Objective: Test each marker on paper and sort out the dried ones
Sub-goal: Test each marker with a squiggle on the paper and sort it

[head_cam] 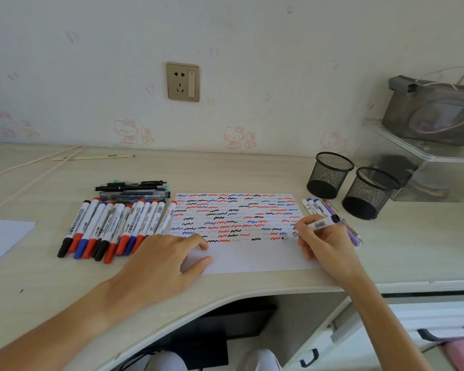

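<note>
A white paper sheet (252, 259) lies mid-desk, its upper part covered with rows of red, blue and black squiggles. My right hand (323, 243) grips a white marker with a black end (319, 224), its tip touching the paper at the right end of the lowest squiggle row. My left hand (164, 259) rests flat on the sheet's lower left corner, fingers straight. A row of several capped white markers (113, 228) with red, blue and black caps lies left of the paper. A few markers and purple pens (330, 212) lie just right of the sheet, partly hidden by my right hand.
Two black mesh pen cups (328, 175) (370, 192) stand at the back right. Several dark pens (134, 190) lie behind the marker row. Another white sheet (3, 236) sits at the far left. A clear shelf with a grey bag (434, 113) occupies the right corner.
</note>
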